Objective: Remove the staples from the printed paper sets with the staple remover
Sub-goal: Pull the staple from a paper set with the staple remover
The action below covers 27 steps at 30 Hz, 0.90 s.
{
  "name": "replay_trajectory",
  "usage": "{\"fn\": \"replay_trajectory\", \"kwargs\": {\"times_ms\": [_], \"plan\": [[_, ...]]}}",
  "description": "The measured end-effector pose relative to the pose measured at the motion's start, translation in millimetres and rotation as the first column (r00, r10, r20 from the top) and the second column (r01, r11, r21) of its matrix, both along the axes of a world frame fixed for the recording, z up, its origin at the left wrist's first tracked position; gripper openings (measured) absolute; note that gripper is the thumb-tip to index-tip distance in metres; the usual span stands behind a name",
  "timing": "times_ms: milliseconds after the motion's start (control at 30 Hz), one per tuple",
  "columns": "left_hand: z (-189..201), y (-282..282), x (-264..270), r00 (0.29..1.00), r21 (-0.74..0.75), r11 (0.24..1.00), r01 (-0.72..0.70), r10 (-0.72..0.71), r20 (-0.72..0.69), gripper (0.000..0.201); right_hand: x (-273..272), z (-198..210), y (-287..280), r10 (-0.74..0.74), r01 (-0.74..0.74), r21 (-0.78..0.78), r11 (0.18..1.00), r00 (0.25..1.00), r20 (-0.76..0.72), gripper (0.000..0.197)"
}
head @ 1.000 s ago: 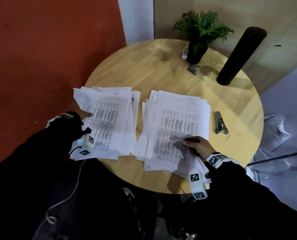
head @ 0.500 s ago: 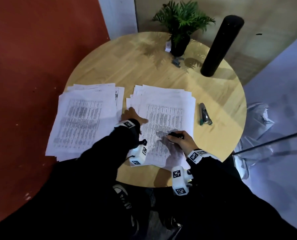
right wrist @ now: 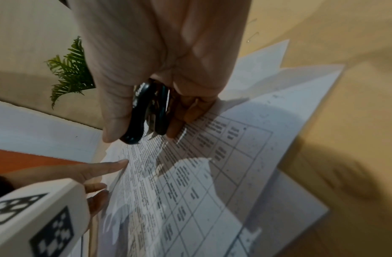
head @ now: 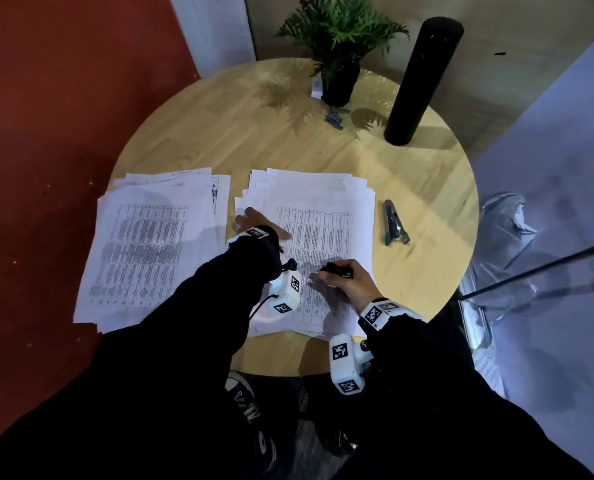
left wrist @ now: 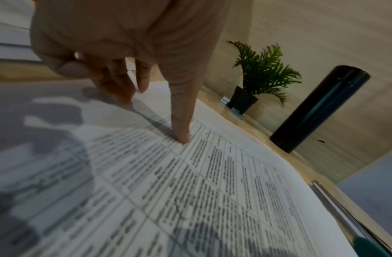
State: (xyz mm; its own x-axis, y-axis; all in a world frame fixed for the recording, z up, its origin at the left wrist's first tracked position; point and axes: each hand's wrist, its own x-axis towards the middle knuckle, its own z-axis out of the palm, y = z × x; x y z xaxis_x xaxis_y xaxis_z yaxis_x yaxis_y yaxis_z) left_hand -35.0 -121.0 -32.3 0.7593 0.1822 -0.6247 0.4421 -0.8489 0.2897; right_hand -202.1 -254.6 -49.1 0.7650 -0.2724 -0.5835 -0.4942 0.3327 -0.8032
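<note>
Left hand point(head: 254, 221) flat, fingers spread on white printed paper stack point(head: 319, 216); right hand point(head: 345, 284) pinching black staple remover point(right wrist: 146, 111). Best: pin sheets firmly, slide claws under staple.

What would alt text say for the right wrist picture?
A right hand grips a black staple remover just above a printed paper set on a wooden table, while the left hand touches the sheet's edge.

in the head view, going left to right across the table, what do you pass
left paper pile → left hand → right paper pile → stapler. The right hand, holding the staple remover, overlaps the right pile, so it is left out.
</note>
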Motion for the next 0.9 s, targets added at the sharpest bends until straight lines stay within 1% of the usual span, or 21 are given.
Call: {"fn": "replay_trajectory", "kwargs": {"times_ms": [67,167,267,333,367,433,533,600,733,800,833,900], "plan": [[0,6,7,1.0,-0.058,0.998,-0.017,0.016,-0.018,0.117,0,-1,0,0.006,-0.006,-0.003,1.0,1.0,0.004,0.034],[4,9,8,0.999,-0.143,0.989,-0.03,0.026,-0.031,0.105,0,-2,-1,0.023,-0.023,-0.014,1.0,1.0,-0.003,0.034],[5,7,6,0.999,-0.106,0.994,0.02,-0.023,-0.028,0.089,0,0,-1,0.014,-0.014,0.013,1.0,1.0,-0.002,0.034],[8,3,3,0.999,-0.124,0.992,0.03,-0.031,-0.008,0.08,-1,1,0,0.011,-0.011,0.023,1.0,1.0,0.005,0.034],[7,2,2,1.0,-0.147,0.989,0.023,-0.022,0.012,0.075,-1,3,1,0.015,-0.015,0.019,1.0,1.0,0.005,0.034],[7,0,-2,0.999,-0.213,0.977,-0.011,0.022,0.049,0.073,-1,4,1,0.006,-0.006,0.024,1.0,1.0,0.003,0.035],[-3,5,-7,0.991,-0.338,0.935,-0.112,0.128,0.026,0.066,-2,7,0,-0.01,0.009,0.059,0.998,1.0,0.01,0.033],[-5,9,-10,0.987,-0.413,0.901,-0.134,0.157,0.023,0.058,-3,8,-1,0.007,-0.007,0.053,0.999,1.0,0.01,0.029],[5,13,-12,0.992,-0.408,0.913,0.03,0.022,0.121,0.056,1,10,-7,0.041,-0.041,0.011,0.999,0.998,-0.037,0.026],[12,16,-13,0.984,-0.421,0.904,0.077,0.0,0.179,0.054,5,20,-15,0.027,-0.027,0.015,1.0,0.999,-0.036,0.034],[17,18,-13,0.975,-0.438,0.893,0.099,0.002,0.224,0.052,8,27,-21,0.014,-0.013,0.015,1.0,1.0,-0.017,0.038],[24,24,-16,0.953,-0.537,0.833,0.137,0.038,0.302,0.041,14,45,-32,-0.014,0.014,0.0,1.0,0.999,0.039,0.033]]}}
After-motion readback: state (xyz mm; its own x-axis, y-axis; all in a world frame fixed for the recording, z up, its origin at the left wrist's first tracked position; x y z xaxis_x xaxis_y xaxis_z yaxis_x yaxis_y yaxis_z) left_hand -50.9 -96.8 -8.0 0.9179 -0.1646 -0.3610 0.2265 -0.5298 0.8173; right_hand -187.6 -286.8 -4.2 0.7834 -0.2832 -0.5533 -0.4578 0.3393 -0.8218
